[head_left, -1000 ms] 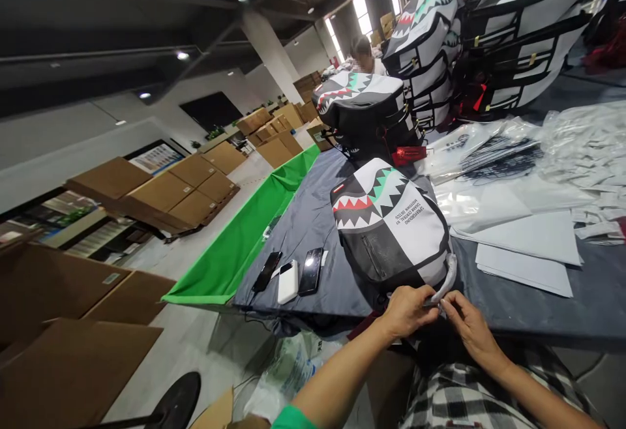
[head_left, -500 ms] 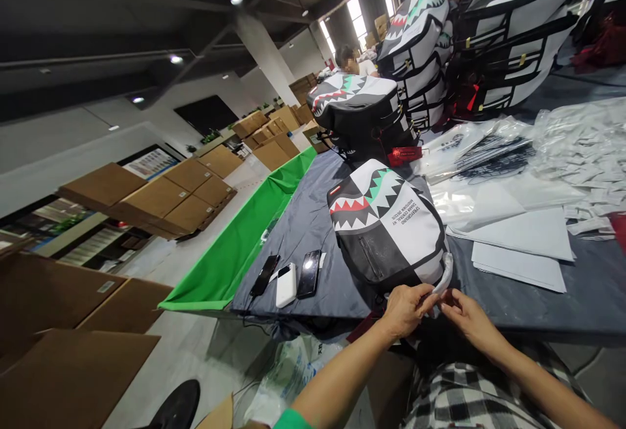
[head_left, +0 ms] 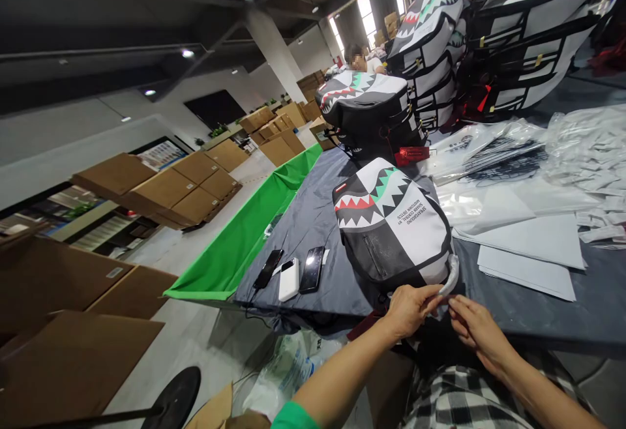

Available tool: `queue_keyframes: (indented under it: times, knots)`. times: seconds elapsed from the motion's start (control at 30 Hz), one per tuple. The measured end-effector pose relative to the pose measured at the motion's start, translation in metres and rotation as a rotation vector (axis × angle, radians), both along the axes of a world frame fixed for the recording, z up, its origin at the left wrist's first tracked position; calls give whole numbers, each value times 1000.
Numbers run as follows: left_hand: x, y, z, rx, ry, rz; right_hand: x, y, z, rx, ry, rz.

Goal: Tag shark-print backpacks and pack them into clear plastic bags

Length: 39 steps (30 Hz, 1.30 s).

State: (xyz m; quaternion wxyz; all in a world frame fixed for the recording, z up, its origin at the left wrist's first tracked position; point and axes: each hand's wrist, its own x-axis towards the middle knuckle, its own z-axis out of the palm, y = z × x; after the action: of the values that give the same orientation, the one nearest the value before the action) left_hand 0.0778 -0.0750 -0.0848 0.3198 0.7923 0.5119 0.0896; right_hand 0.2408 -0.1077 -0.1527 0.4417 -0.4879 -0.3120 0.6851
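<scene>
A grey, white and black backpack with a printed shark mouth [head_left: 391, 220] lies flat on the grey-covered table [head_left: 313, 220], near its front edge. A white strip of handle, wrapped in clear plastic [head_left: 448, 277], curves from the backpack's near end. My left hand [head_left: 411, 311] is at the end of that strip, with its fingertips pressed on it. My right hand [head_left: 476, 331] sits just beside it, fingers curled near the backpack's corner. Whether those fingers hold something thin, I cannot tell. Checked cloth [head_left: 464, 396] lies under my hands.
Two phones [head_left: 268, 269] [head_left: 312, 270] and a white power bank [head_left: 289, 280] lie left of the backpack. Plastic sheets [head_left: 489, 201] and white paper [head_left: 525, 272] lie right. More shark backpacks [head_left: 366, 109] stand beyond. A green cloth [head_left: 244, 233] hangs along the table's left edge.
My right hand has drawn slightly away from the handle, down and to the right. My left hand stays at the strip, and the backpack has not moved.
</scene>
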Motion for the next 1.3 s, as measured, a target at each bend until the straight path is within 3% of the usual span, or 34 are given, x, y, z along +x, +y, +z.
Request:
queue_keyframes:
  times: [0.17, 0.3, 0.4, 0.47, 0.6, 0.7, 0.8, 0.9, 0.97, 1.03, 1.07, 1.13, 1.23, 1.3]
  knots:
    - [-1, -1, -1, 20, 43, -18, 1, -13, 14, -143, 455, 48]
    - [-6, 0, -2, 38, 60, 19, -4, -2, 9, -169, 776, 152]
    - [-9, 1, -10, 59, 62, 3, -2, 6, 1, -157, 863, 168]
    - [-9, 1, -21, 172, 115, -39, 5, 7, -4, -144, 898, 131]
    - [-8, -2, -44, 594, 253, -240, 25, 1, -11, -176, 990, 44]
    - [-12, -4, -58, 838, 281, -398, 40, -5, -9, -233, 946, 20]
    - [-28, -7, -69, 1083, 368, -458, 51, -4, -2, -264, 798, -43]
    - [-51, -21, -71, 1160, 474, -486, 60, 10, 4, -229, 522, -100]
    - [-64, -35, -64, 1154, 480, -486, 64, 25, 5, -156, 275, -141]
    - [-70, -43, -51, 1151, 380, -376, 63, 44, 4, -73, 80, -188]
    - [-71, -41, -43, 1128, 307, -252, 61, 53, 3, -55, 25, -206]
    - [-70, -26, -26, 954, 129, 152, 54, 71, 2, -65, -11, -226]
    - [-68, 19, -6, 409, -350, 897, 40, 94, 6, -113, -21, -203]
    - [-71, 44, 1, 167, -646, 1152, 32, 104, 11, -104, -32, -169]
